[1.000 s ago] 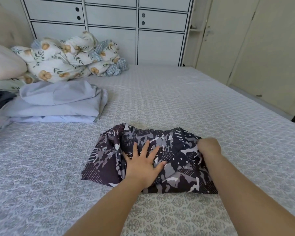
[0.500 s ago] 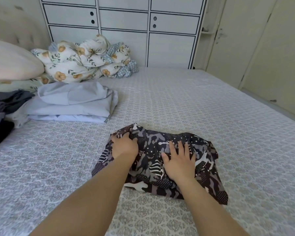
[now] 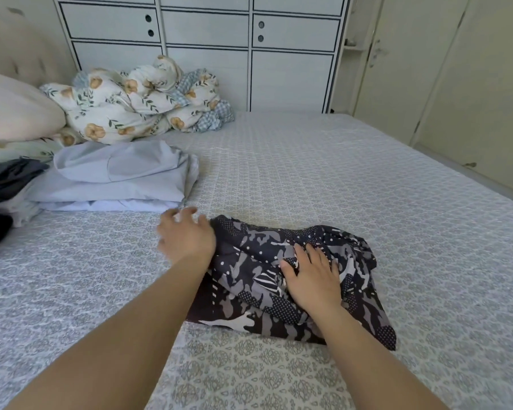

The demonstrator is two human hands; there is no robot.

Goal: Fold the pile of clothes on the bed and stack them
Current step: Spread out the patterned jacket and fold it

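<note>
A dark camouflage-print garment (image 3: 264, 279) lies bunched and partly folded on the patterned bed sheet (image 3: 353, 179), near the front middle. My right hand (image 3: 311, 276) presses flat on top of it with straight fingers. My left hand (image 3: 185, 235) is blurred at the garment's left edge, fingers spread and loosely bent, holding nothing that I can see. A stack of folded pale blue clothes (image 3: 116, 176) sits to the far left of it. Dark unfolded clothes (image 3: 3, 184) lie at the left edge.
A floral duvet (image 3: 137, 102) is bundled at the head of the bed, beside a cream pillow (image 3: 15, 110). White drawers (image 3: 208, 31) stand behind the bed. Cupboard doors (image 3: 471, 78) line the right wall.
My left hand has let go of the garment's left part and moved out to its left edge. My right hand stays pressed on top. The view has shifted slightly left.
</note>
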